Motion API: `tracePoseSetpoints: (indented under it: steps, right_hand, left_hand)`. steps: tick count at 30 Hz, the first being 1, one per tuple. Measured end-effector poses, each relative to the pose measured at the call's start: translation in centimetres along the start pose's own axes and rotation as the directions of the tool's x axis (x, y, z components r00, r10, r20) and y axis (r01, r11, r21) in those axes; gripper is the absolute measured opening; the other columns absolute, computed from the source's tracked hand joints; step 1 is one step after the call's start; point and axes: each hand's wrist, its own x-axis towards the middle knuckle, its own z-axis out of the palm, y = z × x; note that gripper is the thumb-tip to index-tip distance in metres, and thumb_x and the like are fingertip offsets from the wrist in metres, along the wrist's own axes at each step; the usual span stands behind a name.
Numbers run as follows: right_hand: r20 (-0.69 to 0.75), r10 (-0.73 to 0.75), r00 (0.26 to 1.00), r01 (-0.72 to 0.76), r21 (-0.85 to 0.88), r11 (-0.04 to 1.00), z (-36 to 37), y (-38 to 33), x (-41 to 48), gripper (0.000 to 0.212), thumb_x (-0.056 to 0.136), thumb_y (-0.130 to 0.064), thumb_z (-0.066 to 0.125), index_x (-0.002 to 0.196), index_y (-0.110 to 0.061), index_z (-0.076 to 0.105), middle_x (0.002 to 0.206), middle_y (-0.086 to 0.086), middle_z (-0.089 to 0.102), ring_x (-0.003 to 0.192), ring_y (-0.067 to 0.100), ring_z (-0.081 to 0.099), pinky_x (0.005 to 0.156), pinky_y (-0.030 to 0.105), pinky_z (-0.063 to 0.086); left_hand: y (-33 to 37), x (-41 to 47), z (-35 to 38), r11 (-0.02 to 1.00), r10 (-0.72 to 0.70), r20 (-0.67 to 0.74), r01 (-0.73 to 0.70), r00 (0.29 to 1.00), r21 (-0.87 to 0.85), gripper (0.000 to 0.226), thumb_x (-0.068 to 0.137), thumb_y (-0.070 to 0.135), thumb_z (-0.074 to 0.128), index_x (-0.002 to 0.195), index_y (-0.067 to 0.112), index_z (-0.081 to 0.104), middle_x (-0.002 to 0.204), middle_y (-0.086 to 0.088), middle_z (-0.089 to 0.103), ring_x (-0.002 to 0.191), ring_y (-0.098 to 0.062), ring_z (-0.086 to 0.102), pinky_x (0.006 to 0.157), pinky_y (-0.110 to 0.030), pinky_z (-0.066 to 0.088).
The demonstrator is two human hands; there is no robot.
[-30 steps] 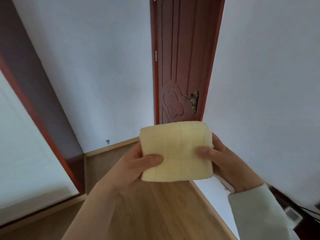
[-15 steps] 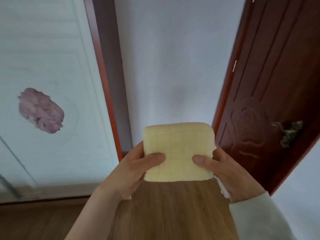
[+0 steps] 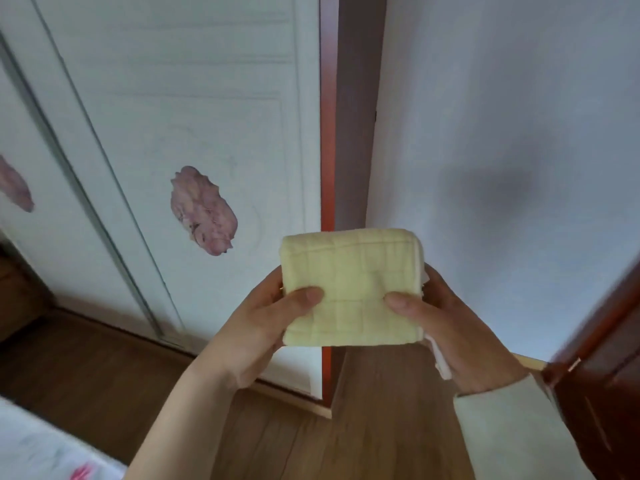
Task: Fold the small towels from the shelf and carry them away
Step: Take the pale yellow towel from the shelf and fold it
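both hands gripped the folded yellow towel point(image 3: 351, 289): left hand point(image 3: 263, 323) and right hand point(image 3: 450, 327), thumbs on top. risk: white cloth point(image 3: 438, 358) beneath could slip out mid-carry.

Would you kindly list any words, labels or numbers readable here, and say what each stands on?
None can be read. The folded pale-yellow checked towel shows no label, the purple patch on the white panelled door carries no lettering, and the pink marks on the white cloth are too blurred to tell.
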Motion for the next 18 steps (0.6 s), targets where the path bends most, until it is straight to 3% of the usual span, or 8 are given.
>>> tracePoseSetpoints:
  steps: [4, 11, 18]
  right_hand:
    - [0.151, -0.053, 0.987, 0.064, -0.073, 0.995, 0.4, -1.2, 8.0, 0.06, 0.076, -0.045, 0.072, 0.132, -0.053, 0.051, 0.117, -0.019, 0.072, 0.109, 0.005, 0.07, 0.097, 0.037, 0.054]
    - [0.37, -0.062, 0.927, 0.086, -0.048, 0.995, 6.0, -1.1, 18.7, 0.06, 0.078, -0.041, 0.07, 0.134, -0.05, 0.049, 0.117, -0.021, 0.072, 0.109, 0.002, 0.07, 0.092, 0.031, 0.052]
    - [0.483, -0.038, 0.875, 0.061, -0.032, 0.998, 16.4, 0.8, 29.1, 0.052, 0.082, -0.027, 0.078, 0.125, -0.047, 0.058, 0.117, -0.008, 0.075, 0.11, 0.014, 0.072, 0.105, 0.051, 0.049]
  left_hand:
    - [0.8, 4.1, -2.6, 0.999, 0.035, -0.147, -0.037, 0.988, -0.012, 0.044, 0.09, 0.026, 0.061, 0.134, 0.018, 0.061, 0.13, -0.007, 0.072, 0.12, -0.028, 0.068, 0.097, -0.043, 0.057]
    - [1.1, 7.1, -9.9, 0.997, 0.057, -0.344, -0.068, 0.937, -0.022, 0.049, 0.092, 0.028, 0.063, 0.138, 0.014, 0.058, 0.134, -0.011, 0.069, 0.124, -0.033, 0.066, 0.107, -0.056, 0.047]
    - [0.9, 8.6, -21.3, 0.997, 0.053, -0.531, -0.077, 0.846, -0.023, 0.048, 0.087, 0.029, 0.068, 0.132, 0.016, 0.061, 0.127, -0.009, 0.072, 0.117, -0.032, 0.07, 0.103, -0.053, 0.051]
